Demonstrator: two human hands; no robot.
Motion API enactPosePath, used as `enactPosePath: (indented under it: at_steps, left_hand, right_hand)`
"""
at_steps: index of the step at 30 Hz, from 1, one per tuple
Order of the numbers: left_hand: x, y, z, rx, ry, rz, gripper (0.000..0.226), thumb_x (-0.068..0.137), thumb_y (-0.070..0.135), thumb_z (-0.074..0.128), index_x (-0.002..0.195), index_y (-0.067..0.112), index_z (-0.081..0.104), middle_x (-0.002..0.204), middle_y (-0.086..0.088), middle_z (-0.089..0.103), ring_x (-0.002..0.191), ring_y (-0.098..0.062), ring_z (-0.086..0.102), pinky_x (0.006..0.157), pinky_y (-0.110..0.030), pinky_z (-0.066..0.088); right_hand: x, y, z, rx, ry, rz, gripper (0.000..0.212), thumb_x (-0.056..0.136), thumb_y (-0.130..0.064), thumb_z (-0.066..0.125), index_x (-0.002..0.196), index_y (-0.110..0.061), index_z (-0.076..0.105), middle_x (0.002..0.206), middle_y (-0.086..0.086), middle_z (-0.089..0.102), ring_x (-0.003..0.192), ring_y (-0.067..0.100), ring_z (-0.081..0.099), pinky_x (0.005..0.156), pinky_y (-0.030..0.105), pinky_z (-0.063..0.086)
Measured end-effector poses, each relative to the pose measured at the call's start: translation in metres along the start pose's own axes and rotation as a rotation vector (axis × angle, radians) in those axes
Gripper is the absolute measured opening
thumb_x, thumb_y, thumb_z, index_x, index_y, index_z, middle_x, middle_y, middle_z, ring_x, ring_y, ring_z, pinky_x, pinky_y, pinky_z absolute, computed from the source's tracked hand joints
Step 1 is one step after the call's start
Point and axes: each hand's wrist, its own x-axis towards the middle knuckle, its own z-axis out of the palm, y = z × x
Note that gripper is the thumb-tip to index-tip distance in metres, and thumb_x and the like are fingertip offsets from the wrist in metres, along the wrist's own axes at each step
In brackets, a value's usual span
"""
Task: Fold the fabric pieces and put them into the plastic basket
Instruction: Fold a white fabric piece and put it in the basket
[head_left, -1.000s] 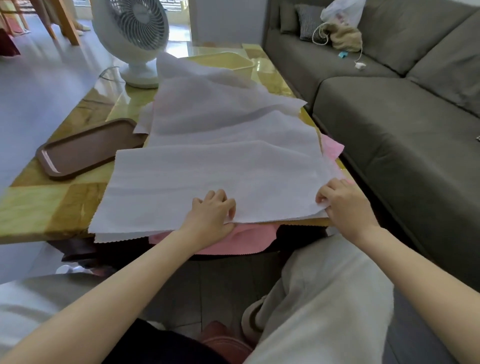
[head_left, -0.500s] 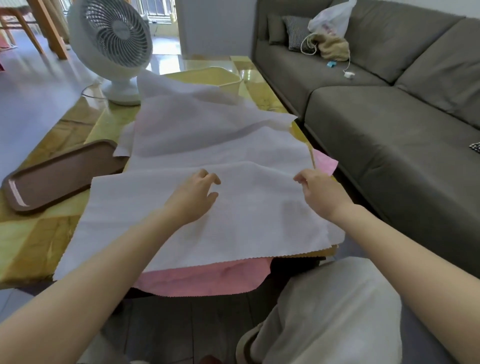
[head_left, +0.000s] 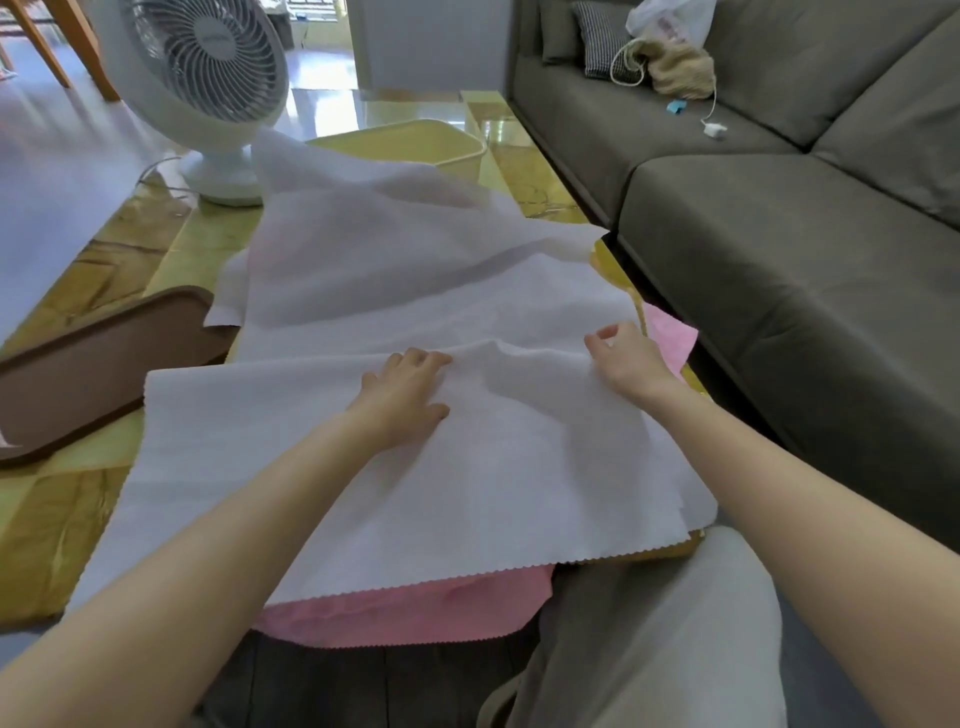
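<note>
A large white fabric piece (head_left: 395, 499) lies spread over the yellow table (head_left: 62, 525), its zigzag edge hanging over the near side. More white fabric (head_left: 384, 249) is heaped behind it. A pink fabric piece (head_left: 405, 610) sticks out from beneath at the front and at the right. My left hand (head_left: 402, 397) rests on the top sheet's far folded edge, fingers bent over it. My right hand (head_left: 628, 358) pinches that same edge near the table's right side. The pale yellow plastic basket (head_left: 441, 148) stands behind the heap, partly hidden.
A brown tray (head_left: 88, 374) lies on the table's left part. A white fan (head_left: 208, 78) stands at the far left of the table. A grey sofa (head_left: 779, 249) runs along the right, with cushions and a bag on it. My knee (head_left: 675, 639) is below the table's edge.
Both hands moved from the sheet's near edge forward to its far edge. The view came closer to the table and tilted.
</note>
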Motion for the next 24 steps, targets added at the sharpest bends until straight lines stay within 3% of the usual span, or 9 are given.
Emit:
enactPosePath:
  at_steps: [4, 7, 9, 11, 13, 16, 19, 21, 24]
  left_hand:
    - [0.001, -0.001, -0.003, -0.016, -0.009, -0.005, 0.061, 0.090, 0.033, 0.056, 0.144, 0.026, 0.027, 0.147, -0.004, 0.028, 0.135, -0.026, 0.026, 0.102, -0.048, 0.031]
    - [0.001, -0.001, -0.002, -0.019, -0.012, -0.009, 0.060, 0.091, 0.033, 0.054, 0.143, 0.026, 0.027, 0.146, -0.004, 0.028, 0.134, -0.026, 0.025, 0.101, -0.048, 0.032]
    - [0.001, 0.000, -0.002, -0.011, -0.015, -0.011, 0.057, 0.092, 0.032, 0.053, 0.143, 0.026, 0.027, 0.146, -0.003, 0.027, 0.134, -0.026, 0.024, 0.100, -0.048, 0.031]
    - [0.001, 0.001, -0.001, 0.000, -0.020, -0.010, 0.055, 0.093, 0.032, 0.051, 0.143, 0.026, 0.028, 0.146, -0.003, 0.028, 0.134, -0.026, 0.024, 0.100, -0.048, 0.031]
    - [0.000, 0.002, -0.002, 0.005, -0.025, -0.008, 0.054, 0.093, 0.032, 0.051, 0.143, 0.026, 0.029, 0.146, -0.003, 0.028, 0.134, -0.026, 0.024, 0.099, -0.048, 0.031]
    - [0.000, 0.002, -0.004, 0.010, -0.039, -0.006, 0.053, 0.094, 0.031, 0.050, 0.143, 0.026, 0.029, 0.146, -0.003, 0.028, 0.135, -0.026, 0.023, 0.100, -0.047, 0.030]
    - [0.001, 0.002, -0.004, 0.015, -0.050, -0.003, 0.053, 0.093, 0.032, 0.050, 0.142, 0.026, 0.030, 0.146, -0.002, 0.028, 0.134, -0.026, 0.023, 0.099, -0.046, 0.031]
    - [0.002, 0.000, -0.004, 0.013, -0.056, -0.004, 0.053, 0.093, 0.033, 0.051, 0.141, 0.026, 0.031, 0.145, -0.002, 0.029, 0.133, -0.026, 0.024, 0.099, -0.046, 0.031]
    - [0.005, -0.002, -0.005, 0.031, -0.067, 0.009, 0.048, 0.092, 0.034, 0.051, 0.137, 0.026, 0.038, 0.140, -0.003, 0.033, 0.129, -0.026, 0.029, 0.098, -0.044, 0.032]
  right_hand:
    - [-0.001, -0.005, -0.013, -0.358, 0.012, 0.022, 0.051, 0.103, -0.038, 0.023, 0.108, -0.001, 0.058, 0.096, 0.015, 0.061, 0.097, 0.033, 0.056, 0.077, 0.035, 0.041]
    - [-0.003, -0.004, -0.015, -0.441, -0.021, 0.108, 0.062, 0.101, -0.045, 0.017, 0.076, -0.006, 0.057, 0.065, 0.007, 0.057, 0.069, 0.025, 0.055, 0.065, 0.031, 0.038]
    - [-0.002, -0.003, -0.012, -0.305, -0.039, 0.112, 0.059, 0.101, -0.046, 0.021, 0.082, -0.005, 0.061, 0.081, 0.012, 0.064, 0.078, 0.027, 0.059, 0.074, 0.035, 0.044]
    - [0.000, -0.004, -0.008, -0.062, -0.034, 0.110, 0.052, 0.100, -0.040, 0.030, 0.107, 0.000, 0.062, 0.107, 0.018, 0.062, 0.092, 0.030, 0.056, 0.088, 0.041, 0.046]
    - [0.000, -0.008, -0.006, 0.126, -0.020, 0.121, 0.039, 0.099, -0.030, 0.040, 0.114, -0.002, 0.061, 0.112, 0.017, 0.060, 0.090, 0.027, 0.053, 0.090, 0.041, 0.047]
    - [-0.001, -0.014, -0.006, 0.268, -0.078, 0.165, 0.030, 0.092, -0.021, 0.053, 0.114, -0.003, 0.064, 0.104, 0.016, 0.063, 0.080, 0.025, 0.057, 0.081, 0.039, 0.052]
    - [-0.005, -0.024, -0.011, 0.234, -0.218, 0.239, 0.034, 0.089, -0.019, 0.058, 0.117, 0.001, 0.061, 0.089, 0.017, 0.059, 0.059, 0.019, 0.048, 0.054, 0.027, 0.044]
    - [-0.003, -0.026, -0.013, 0.223, -0.271, 0.213, 0.030, 0.090, -0.018, 0.058, 0.117, -0.003, 0.061, 0.091, 0.013, 0.062, 0.071, 0.024, 0.058, 0.065, 0.031, 0.051]
    - [0.008, -0.024, -0.013, 0.274, -0.076, 0.063, 0.022, 0.088, -0.012, 0.060, 0.109, -0.012, 0.065, 0.112, 0.014, 0.064, 0.090, 0.025, 0.060, 0.088, 0.037, 0.053]
